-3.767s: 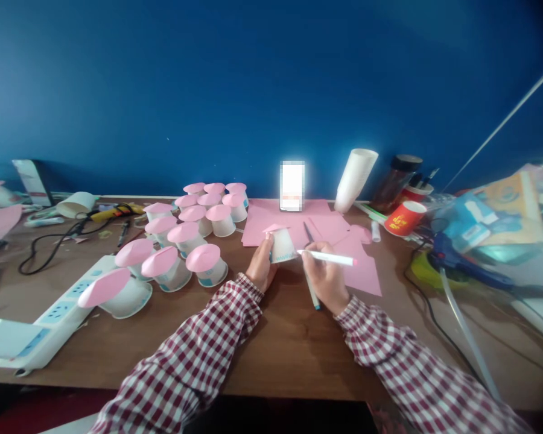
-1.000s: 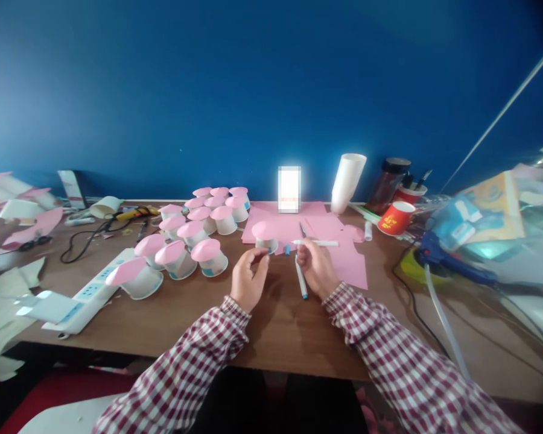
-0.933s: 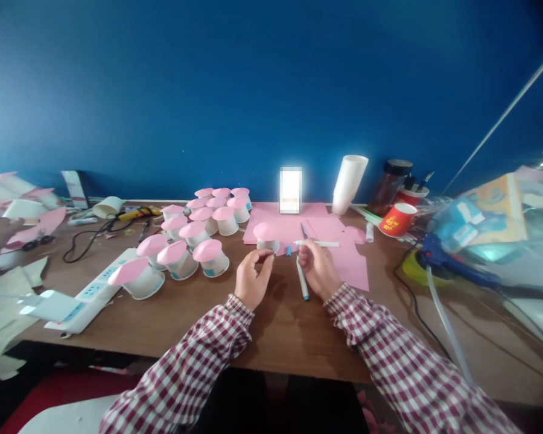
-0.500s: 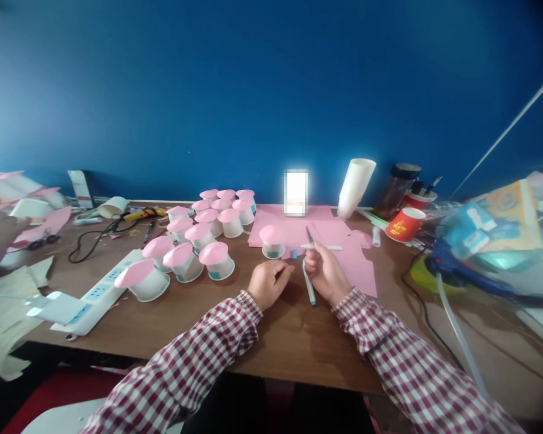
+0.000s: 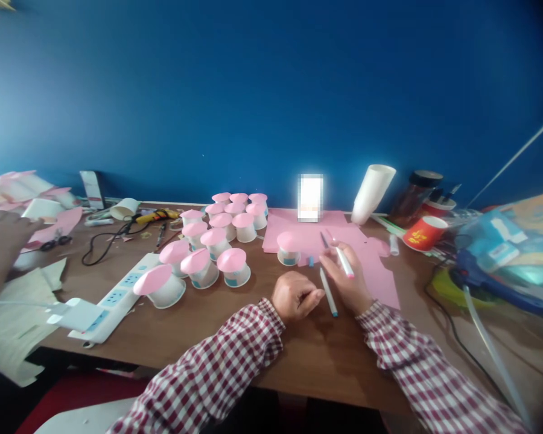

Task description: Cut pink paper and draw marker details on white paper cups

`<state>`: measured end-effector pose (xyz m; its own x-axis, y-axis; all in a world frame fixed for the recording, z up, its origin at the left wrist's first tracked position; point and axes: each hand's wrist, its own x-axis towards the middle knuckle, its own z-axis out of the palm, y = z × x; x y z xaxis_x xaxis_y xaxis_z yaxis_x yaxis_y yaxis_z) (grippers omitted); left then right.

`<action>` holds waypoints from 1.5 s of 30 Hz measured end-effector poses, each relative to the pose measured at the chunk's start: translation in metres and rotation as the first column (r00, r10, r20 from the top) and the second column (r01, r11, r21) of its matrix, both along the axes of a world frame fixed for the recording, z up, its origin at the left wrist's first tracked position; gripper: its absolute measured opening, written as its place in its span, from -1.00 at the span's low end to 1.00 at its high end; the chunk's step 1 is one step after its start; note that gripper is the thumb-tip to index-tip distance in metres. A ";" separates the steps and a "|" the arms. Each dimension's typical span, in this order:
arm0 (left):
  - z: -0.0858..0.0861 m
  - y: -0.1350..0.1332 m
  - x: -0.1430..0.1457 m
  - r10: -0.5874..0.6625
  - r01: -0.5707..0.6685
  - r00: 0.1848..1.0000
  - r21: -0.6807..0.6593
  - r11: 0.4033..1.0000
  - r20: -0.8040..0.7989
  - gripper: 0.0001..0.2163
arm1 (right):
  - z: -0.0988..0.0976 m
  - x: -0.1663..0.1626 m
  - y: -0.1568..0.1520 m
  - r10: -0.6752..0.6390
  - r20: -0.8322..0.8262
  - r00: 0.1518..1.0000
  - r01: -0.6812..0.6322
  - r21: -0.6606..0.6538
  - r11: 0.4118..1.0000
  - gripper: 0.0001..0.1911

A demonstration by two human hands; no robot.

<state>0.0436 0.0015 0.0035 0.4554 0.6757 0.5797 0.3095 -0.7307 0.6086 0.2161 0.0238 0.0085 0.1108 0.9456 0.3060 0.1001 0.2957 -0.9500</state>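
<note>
My right hand (image 5: 341, 277) grips a white marker with a pink end (image 5: 344, 260) above the pink paper's front edge. My left hand (image 5: 295, 296) is curled on the wooden table, thumb stretched toward the right; whatever its fingers may enclose is hidden. Between the hands lies a second white marker with a blue end (image 5: 328, 292). A small blue cap (image 5: 311, 261) sits just behind it. Beyond my left hand stands one upturned paper cup with a domed pink paper top (image 5: 289, 242). A thin dark pointed thing (image 5: 324, 240) shows beyond my right fingertips.
Several pink-topped cups (image 5: 233, 265) stand in rows at left, beside a power strip (image 5: 117, 298). Pink sheets (image 5: 285, 220) lie under a blurred bright phone-like screen (image 5: 310, 199). Stacked white cups (image 5: 371, 193) and a red cup (image 5: 425, 233) are at right. Another person's hand (image 5: 9, 241) enters far left.
The view has swung left, so everything sits farther right. In my right hand the marker has turned from lying crosswise to slanting down, its pink end toward me.
</note>
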 end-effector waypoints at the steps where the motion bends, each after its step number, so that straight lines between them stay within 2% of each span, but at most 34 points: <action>1: 0.000 0.000 0.000 0.004 -0.005 1.000 0.041 0.999 0.016 -0.63 | 0.000 -0.001 0.002 -0.012 0.041 0.999 0.012 -0.005 1.000 -0.49; 6: -0.005 0.004 0.001 0.026 -0.035 0.999 0.234 0.972 0.040 -0.57 | 0.007 -0.010 0.019 -0.007 0.201 0.979 0.024 -0.082 0.996 -0.39; 11: -0.007 0.004 0.003 0.016 -0.031 0.998 0.270 0.962 0.059 -0.56 | 0.008 -0.028 0.032 0.075 0.335 0.939 -0.056 -0.067 0.996 -0.36; 15: -0.007 0.004 0.004 0.003 -0.023 0.998 0.306 0.952 0.065 -0.56 | 0.004 -0.041 0.038 0.045 0.417 0.908 -0.047 -0.005 0.999 -0.36; 21: -0.008 0.004 0.005 0.027 -0.053 0.996 0.329 0.943 0.084 -0.56 | 0.005 -0.050 0.044 0.007 0.466 0.885 -0.015 0.014 1.000 -0.36; 25: -0.008 0.003 0.006 -0.006 -0.024 0.998 0.429 0.903 0.068 -0.55 | 0.011 -0.059 0.051 -0.015 0.431 0.902 -0.022 0.082 0.996 -0.33; 29: -0.008 0.003 0.005 -0.055 0.024 0.997 0.499 0.867 0.047 -0.55 | 0.011 -0.081 0.063 0.155 0.399 0.904 -0.174 0.011 0.985 -0.29; 33: -0.010 0.003 0.002 0.022 -0.030 1.000 0.488 0.873 0.022 -0.54 | 0.004 -0.104 0.074 0.258 0.407 0.876 -0.283 0.001 0.959 -0.27; 37: -0.007 0.004 0.001 -0.018 -0.006 0.999 0.522 0.853 0.042 -0.59 | -0.002 -0.118 0.080 0.320 0.385 0.866 -0.333 -0.035 0.942 -0.29; 41: -0.005 0.005 0.000 -0.034 -0.017 0.995 0.512 0.859 0.090 -0.60 | -0.005 -0.123 0.084 0.415 0.246 0.876 -0.403 -0.102 0.910 -0.23; 45: -0.002 0.003 0.001 -0.002 -0.069 0.988 0.444 0.893 0.156 -0.63 | -0.004 -0.109 0.084 0.362 0.170 0.917 -0.340 -0.145 0.929 -0.28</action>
